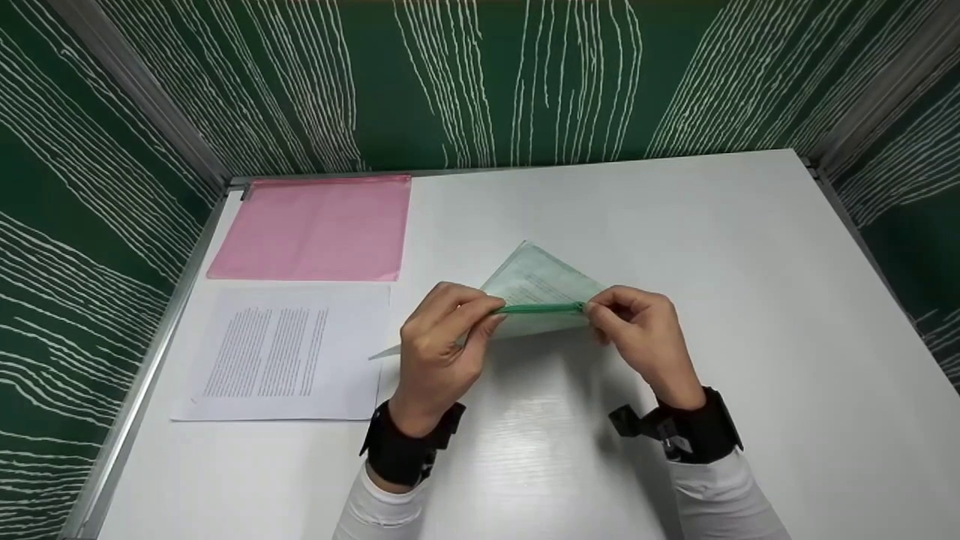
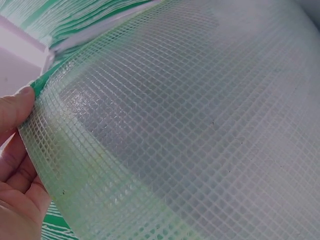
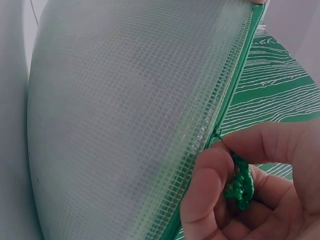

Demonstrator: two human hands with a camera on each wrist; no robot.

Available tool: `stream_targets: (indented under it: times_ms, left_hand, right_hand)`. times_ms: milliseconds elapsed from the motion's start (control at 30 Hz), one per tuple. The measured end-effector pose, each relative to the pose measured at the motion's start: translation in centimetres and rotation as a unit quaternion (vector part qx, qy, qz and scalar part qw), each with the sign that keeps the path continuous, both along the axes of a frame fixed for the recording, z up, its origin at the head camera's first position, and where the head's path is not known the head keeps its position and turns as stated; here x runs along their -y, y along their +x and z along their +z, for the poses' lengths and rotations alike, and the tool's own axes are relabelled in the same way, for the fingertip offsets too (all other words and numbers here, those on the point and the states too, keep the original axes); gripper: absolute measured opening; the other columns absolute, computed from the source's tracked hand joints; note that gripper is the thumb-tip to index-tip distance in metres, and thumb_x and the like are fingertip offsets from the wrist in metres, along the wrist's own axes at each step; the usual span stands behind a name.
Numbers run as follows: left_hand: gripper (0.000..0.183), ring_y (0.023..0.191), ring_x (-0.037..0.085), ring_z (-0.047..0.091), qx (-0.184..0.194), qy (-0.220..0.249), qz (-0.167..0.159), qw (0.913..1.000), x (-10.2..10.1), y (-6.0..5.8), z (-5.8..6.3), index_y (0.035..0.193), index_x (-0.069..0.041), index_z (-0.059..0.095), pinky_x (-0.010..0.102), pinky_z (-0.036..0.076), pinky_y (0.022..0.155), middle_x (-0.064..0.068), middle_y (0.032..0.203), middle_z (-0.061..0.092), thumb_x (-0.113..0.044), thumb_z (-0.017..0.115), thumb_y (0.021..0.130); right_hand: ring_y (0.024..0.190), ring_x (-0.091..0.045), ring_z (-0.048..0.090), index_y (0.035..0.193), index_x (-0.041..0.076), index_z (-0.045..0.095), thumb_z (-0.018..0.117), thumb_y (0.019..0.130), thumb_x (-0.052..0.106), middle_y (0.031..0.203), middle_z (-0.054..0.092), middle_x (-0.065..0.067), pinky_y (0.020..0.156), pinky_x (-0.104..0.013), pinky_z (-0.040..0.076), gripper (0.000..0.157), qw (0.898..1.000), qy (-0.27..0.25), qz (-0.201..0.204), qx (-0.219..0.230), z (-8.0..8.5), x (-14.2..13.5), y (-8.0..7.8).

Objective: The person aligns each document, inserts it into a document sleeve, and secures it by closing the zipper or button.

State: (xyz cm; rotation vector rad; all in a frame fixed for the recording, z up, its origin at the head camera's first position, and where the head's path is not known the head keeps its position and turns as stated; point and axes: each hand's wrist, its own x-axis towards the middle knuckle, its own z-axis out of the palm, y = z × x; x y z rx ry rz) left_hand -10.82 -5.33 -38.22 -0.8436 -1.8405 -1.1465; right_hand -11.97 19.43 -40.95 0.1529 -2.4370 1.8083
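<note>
A translucent green mesh zipper pouch [image 1: 536,274] is held up off the table, tilted, with a printed sheet showing through it. Along its near edge runs a green zipper [image 1: 541,308]. My left hand [image 1: 442,341] pinches that edge at the left end between thumb and fingers. At the other end, my right hand [image 1: 646,337] pinches the zipper pull; in the right wrist view a green cord tab [image 3: 243,185] hangs from it among the fingers. The mesh side [image 2: 190,110] fills most of the left wrist view.
A pink zipper pouch [image 1: 315,229] lies flat at the table's back left corner. In front of it are white sheets with printed text [image 1: 349,352]. The white table [image 1: 750,285] is bounded by grey rails, with green white-lined panels [image 1: 405,90] behind and at the sides.
</note>
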Motion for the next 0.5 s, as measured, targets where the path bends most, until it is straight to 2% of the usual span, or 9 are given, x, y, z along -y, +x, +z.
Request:
stream_targets:
  times_ms: [300, 500]
  left_hand:
    - [0.006, 0.081, 0.019, 0.063, -0.005, 0.007, 0.009, 0.9999, -0.02, -0.17, -0.01, 0.095, 0.0, 0.076, 0.03, 0.053, 0.072, 0.006, 0.087, 0.067, -0.003, 0.078, 0.089]
    - [0.011, 0.081, 0.019, 0.063, -0.01, 0.01, 0.02, 0.9997, 0.02, -0.19, 0.17, 0.095, 0.0, 0.076, 0.03, 0.053, 0.072, 0.007, 0.087, 0.066, 0.001, 0.08, 0.086]
  right_hand:
    - [0.06, -0.02, 0.057, 0.087, 0.001, 0.074, 0.068, 0.097, 0.003, 0.068, 0.062, -0.011, 0.055, -0.026, 0.039, 0.012, 1.0, 0.017, 0.005, -0.001, 0.09, -0.11, -0.02]
    - [0.06, -0.018, 0.057, 0.087, 0.001, 0.074, 0.067, 0.097, 0.003, 0.068, 0.062, -0.011, 0.054, -0.025, 0.039, 0.012, 1.0, 0.02, 0.001, 0.006, -0.15, -0.29, -0.26]
